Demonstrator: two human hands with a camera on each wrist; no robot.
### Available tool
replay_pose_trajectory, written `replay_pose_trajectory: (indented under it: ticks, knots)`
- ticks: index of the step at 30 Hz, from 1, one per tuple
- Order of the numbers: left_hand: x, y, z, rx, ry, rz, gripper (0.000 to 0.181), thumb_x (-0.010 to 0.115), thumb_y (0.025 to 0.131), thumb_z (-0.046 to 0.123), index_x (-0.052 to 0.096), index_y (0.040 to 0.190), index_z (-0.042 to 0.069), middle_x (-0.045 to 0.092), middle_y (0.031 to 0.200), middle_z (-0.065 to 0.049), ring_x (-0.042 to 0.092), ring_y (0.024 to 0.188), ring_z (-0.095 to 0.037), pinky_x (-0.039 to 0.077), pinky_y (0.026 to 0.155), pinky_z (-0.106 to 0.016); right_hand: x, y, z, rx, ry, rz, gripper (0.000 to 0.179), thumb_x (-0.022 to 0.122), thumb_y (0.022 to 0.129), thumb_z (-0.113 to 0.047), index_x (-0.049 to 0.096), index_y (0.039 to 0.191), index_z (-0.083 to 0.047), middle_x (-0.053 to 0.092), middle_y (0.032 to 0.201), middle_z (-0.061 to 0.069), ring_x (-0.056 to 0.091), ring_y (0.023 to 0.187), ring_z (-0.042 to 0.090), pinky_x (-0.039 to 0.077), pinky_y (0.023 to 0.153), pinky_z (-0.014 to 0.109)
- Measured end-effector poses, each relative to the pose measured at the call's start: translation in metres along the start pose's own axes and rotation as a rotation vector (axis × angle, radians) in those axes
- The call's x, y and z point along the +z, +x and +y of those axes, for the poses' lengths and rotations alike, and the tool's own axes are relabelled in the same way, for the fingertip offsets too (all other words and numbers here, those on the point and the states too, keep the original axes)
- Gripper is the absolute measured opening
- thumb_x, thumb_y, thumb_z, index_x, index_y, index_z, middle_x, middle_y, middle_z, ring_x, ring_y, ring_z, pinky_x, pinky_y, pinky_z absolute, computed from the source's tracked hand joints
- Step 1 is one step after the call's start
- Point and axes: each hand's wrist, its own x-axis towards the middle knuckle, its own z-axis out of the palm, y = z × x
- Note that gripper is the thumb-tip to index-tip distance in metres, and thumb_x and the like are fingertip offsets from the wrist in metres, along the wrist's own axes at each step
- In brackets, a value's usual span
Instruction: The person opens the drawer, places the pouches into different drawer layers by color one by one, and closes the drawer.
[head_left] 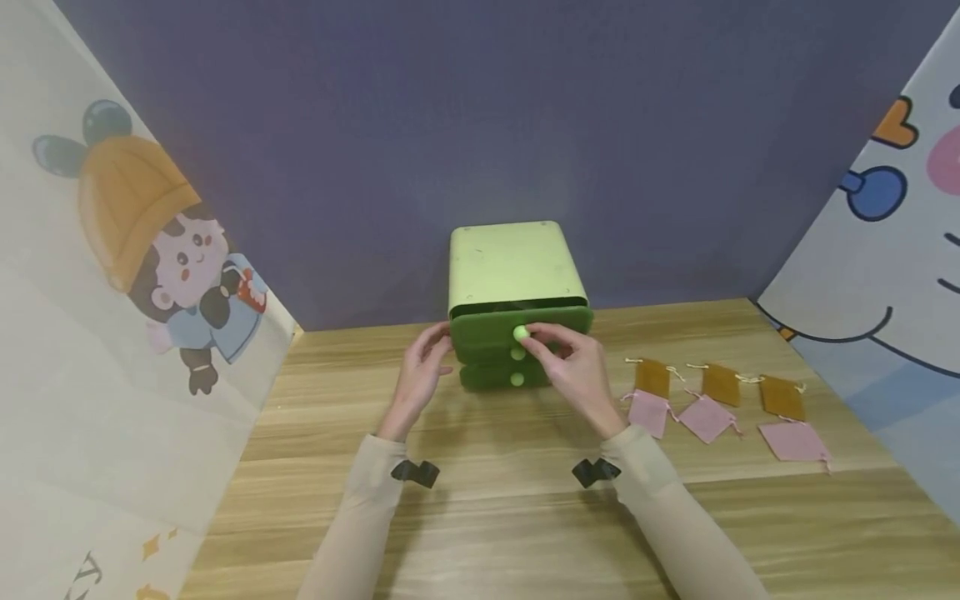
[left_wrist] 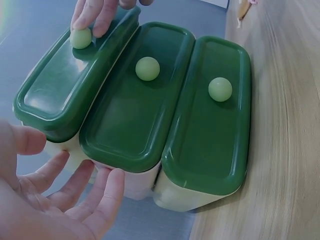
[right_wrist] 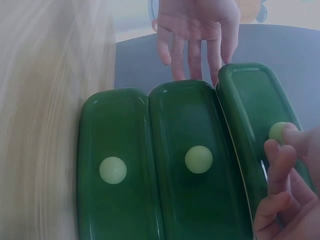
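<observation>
A small drawer cabinet (head_left: 517, 262) with a pale green body stands against the back wall. Its three dark green drawer fronts each carry a round light green knob. My right hand (head_left: 573, 367) pinches the knob (head_left: 521, 333) of the top drawer (left_wrist: 55, 92) between thumb and fingers. That drawer juts out a little past the middle drawer (left_wrist: 135, 110), and a dark gap shows above its front. At the cabinet's left side is my left hand (head_left: 420, 375), its fingers extended and fingertips right at the side wall. The bottom drawer (left_wrist: 207, 135) sits flush near the tabletop.
To the right on the wooden table (head_left: 495, 517) lie three brown drawstring pouches (head_left: 721, 385) and three pink ones (head_left: 707, 418). A dark blue-grey panel (head_left: 517, 125) rises behind the cabinet. Cartoon-printed walls (head_left: 97, 350) flank the table.
</observation>
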Motion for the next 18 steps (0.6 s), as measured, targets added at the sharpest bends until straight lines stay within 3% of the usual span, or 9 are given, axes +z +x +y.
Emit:
replay_pose_trajectory:
  ticks: [18]
  knots:
    - [-0.001, 0.001, 0.003, -0.015, 0.029, -0.01, 0.049, 0.061, 0.109, 0.025, 0.053, 0.152, 0.003, 0.057, 0.152, -0.02, 0.06, 0.136, -0.039, 0.057, 0.105, -0.059, 0.004, 0.012, 0.003, 0.013, -0.018, 0.017, 0.022, 0.085, 0.094, -0.026, 0.084, 0.113, -0.017, 0.083, 0.098, 0.007, 0.049, 0.053, 0.007, 0.039, 0.049, 0.021]
